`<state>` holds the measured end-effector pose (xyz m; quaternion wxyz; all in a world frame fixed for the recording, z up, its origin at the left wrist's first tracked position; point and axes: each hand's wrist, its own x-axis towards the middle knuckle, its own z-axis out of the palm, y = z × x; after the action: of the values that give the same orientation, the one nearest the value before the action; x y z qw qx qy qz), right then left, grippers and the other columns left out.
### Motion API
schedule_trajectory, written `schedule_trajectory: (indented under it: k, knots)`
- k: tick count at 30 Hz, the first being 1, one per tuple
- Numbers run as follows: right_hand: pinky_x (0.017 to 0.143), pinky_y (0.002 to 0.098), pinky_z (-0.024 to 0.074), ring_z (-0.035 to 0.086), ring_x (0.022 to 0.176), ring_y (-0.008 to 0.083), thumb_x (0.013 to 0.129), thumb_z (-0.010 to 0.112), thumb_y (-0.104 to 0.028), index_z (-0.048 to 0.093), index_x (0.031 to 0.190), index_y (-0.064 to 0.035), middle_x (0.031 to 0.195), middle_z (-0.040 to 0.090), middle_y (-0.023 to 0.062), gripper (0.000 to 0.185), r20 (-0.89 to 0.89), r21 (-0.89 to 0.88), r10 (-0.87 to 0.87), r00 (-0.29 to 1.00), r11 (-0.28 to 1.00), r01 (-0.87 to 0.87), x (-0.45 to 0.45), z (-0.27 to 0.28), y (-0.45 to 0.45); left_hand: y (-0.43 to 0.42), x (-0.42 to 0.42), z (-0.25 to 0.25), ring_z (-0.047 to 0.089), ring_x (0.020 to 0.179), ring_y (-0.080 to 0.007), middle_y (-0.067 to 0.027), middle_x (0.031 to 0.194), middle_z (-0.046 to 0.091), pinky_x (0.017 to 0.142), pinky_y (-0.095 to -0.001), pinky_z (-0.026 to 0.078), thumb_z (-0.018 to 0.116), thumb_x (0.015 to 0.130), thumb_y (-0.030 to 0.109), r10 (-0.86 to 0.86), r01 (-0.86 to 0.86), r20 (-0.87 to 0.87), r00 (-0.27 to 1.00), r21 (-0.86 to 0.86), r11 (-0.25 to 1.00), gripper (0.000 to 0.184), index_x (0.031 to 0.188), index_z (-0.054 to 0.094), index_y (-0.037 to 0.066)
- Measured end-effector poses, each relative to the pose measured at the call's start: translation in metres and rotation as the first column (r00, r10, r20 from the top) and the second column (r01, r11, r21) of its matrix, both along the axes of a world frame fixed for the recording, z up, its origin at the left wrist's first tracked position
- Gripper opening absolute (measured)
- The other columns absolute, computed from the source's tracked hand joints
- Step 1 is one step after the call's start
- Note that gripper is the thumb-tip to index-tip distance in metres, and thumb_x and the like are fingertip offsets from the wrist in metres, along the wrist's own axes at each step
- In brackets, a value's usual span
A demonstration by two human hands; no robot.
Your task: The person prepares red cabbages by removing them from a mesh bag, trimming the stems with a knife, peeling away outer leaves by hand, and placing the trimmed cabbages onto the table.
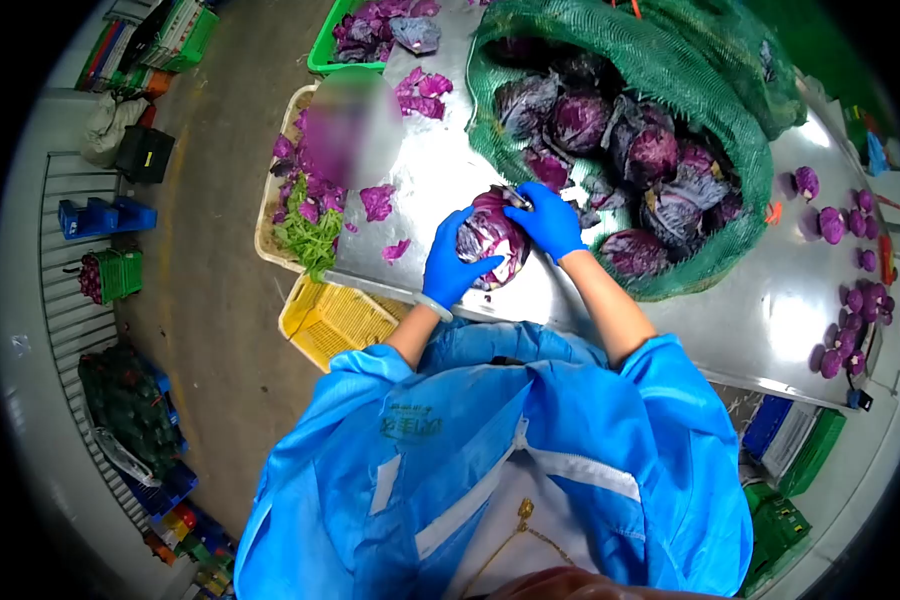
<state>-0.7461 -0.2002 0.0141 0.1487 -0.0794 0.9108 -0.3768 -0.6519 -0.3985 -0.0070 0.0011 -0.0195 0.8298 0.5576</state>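
Note:
A purple cabbage (pixel 492 240) rests on the metal table (pixel 410 235) near its front edge, between my two blue-gloved hands. My left hand (pixel 454 262) is curved round the cabbage's left side, thumb at its lower front. At the cabbage's upper right, my right hand (pixel 550 222) is closed on a small metal tool, perhaps a knife (pixel 516 196), most of it hidden by the fingers. Just beyond and to the right, a green mesh sack (pixel 760 180) lies open with several dark purple cabbages (pixel 580 120) inside.
Left of the table are a cream crate (pixel 266 225) of leaves and greens and a yellow basket (pixel 335 325). A green crate (pixel 320 45) holds purple leaves at the back. Loose leaves (pixel 377 202) lie on the table; several small trimmed cabbages (pixel 832 225) sit far right.

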Motion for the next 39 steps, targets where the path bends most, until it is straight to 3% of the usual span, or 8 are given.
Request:
schedule_trajectory:
  k: [3, 5, 11, 18, 25, 29, 33, 39]
  knots:
    - [0.083, 0.0466, 0.0527, 0.065, 0.097, 0.0386, 0.085, 0.062, -0.025, 0.066, 0.112, -0.0154, 0.110, 0.067, 0.0167, 0.029, -0.055, 0.189, 0.002, 0.998, 0.982, 0.009, -0.007, -0.021, -0.004, -0.021, 0.011, -0.004, 0.051, 0.125, -0.0264, -0.0168, 0.137, 0.048, 0.107, -0.0379, 0.043, 0.088, 0.072, 0.020, 0.088, -0.149, 0.183, 0.979, 0.349, 0.925, 0.092, 0.146, 0.035, 0.003]
    - [0.084, 0.0482, 0.0528, 0.066, 0.095, 0.0409, 0.084, 0.060, -0.020, 0.065, 0.115, -0.0123, 0.109, 0.067, 0.0199, 0.033, 0.000, 0.129, -0.202, 0.979, 0.971, 0.200, -0.033, -0.027, 0.013, -0.046, 0.021, -0.022, 0.052, 0.123, -0.0272, -0.0181, 0.137, 0.048, 0.104, -0.0372, 0.045, 0.087, 0.073, 0.019, 0.147, -0.258, 0.303, 0.941, 0.366, 0.894, 0.095, 0.148, 0.031, 0.004]
    - [0.077, 0.0401, 0.0538, 0.066, 0.091, 0.0330, 0.091, 0.066, -0.020, 0.061, 0.124, -0.0135, 0.108, 0.064, 0.0125, 0.034, -0.526, 0.000, 0.025, 0.850, 1.000, -0.029, 0.005, 0.036, 0.004, -0.045, 0.014, -0.024, 0.051, 0.126, -0.0271, -0.0202, 0.139, 0.047, 0.104, -0.0374, 0.046, 0.086, 0.075, 0.021, 0.112, -0.180, 0.235, 0.965, 0.291, 0.940, 0.097, 0.150, 0.029, 0.002]
    - [0.074, 0.0445, 0.0539, 0.065, 0.092, 0.0365, 0.098, 0.054, -0.032, 0.055, 0.134, -0.0209, 0.114, 0.059, 0.0132, 0.038, -0.093, -0.023, 0.150, 0.984, 0.988, -0.153, 0.041, 0.021, -0.015, -0.007, -0.011, -0.014, 0.059, 0.115, -0.0260, -0.0179, 0.129, 0.055, 0.099, -0.0356, 0.049, 0.089, 0.070, 0.024, 0.225, -0.326, 0.303, 0.926, 0.342, 0.881, 0.087, 0.141, 0.044, 0.004]
    - [0.089, 0.0459, 0.0503, 0.062, 0.104, 0.0408, 0.095, 0.057, -0.035, 0.062, 0.120, -0.0091, 0.115, 0.064, 0.0218, 0.036, -0.003, -0.143, 0.021, 1.000, 0.989, -0.021, -0.010, -0.044, 0.014, 0.026, 0.013, 0.013, 0.053, 0.124, -0.0295, -0.0169, 0.135, 0.051, 0.104, -0.0402, 0.044, 0.089, 0.069, 0.024, 0.153, -0.164, -0.062, 0.986, -0.270, 0.949, 0.086, 0.140, 0.046, 0.003]
    - [0.084, 0.0453, 0.0522, 0.065, 0.097, 0.0385, 0.085, 0.068, -0.033, 0.065, 0.118, -0.0132, 0.110, 0.068, 0.0176, 0.039, -0.194, 0.004, 0.017, 0.981, 1.000, -0.016, 0.014, -0.061, -0.009, -0.011, 0.019, -0.019, 0.054, 0.122, -0.0268, -0.0167, 0.138, 0.048, 0.105, -0.0378, 0.045, 0.086, 0.073, 0.014, 0.152, -0.189, 0.124, 0.981, 0.396, 0.898, 0.089, 0.146, 0.035, 0.004]
    - [0.083, 0.0469, 0.0523, 0.066, 0.097, 0.0385, 0.084, 0.062, -0.028, 0.065, 0.111, -0.0115, 0.109, 0.068, 0.0184, 0.032, -0.127, -0.010, -0.202, 0.971, 0.979, 0.202, -0.039, -0.072, 0.000, -0.032, 0.032, -0.016, 0.048, 0.129, -0.0283, -0.0174, 0.141, 0.043, 0.109, -0.0389, 0.041, 0.088, 0.072, 0.021, 0.154, -0.230, 0.264, 0.952, 0.288, 0.930, 0.098, 0.148, 0.028, 0.004]
    - [0.078, 0.0427, 0.0533, 0.067, 0.094, 0.0362, 0.092, 0.063, -0.034, 0.065, 0.116, -0.0122, 0.110, 0.067, 0.0154, 0.033, -0.209, -0.157, -0.033, 0.977, 0.988, 0.000, 0.017, -0.009, 0.000, -0.036, 0.019, 0.011, 0.047, 0.129, -0.0296, -0.0186, 0.143, 0.039, 0.111, -0.0415, 0.039, 0.092, 0.065, 0.027, 0.068, -0.139, 0.309, 0.949, 0.214, 0.967, 0.117, 0.153, 0.019, 0.007]
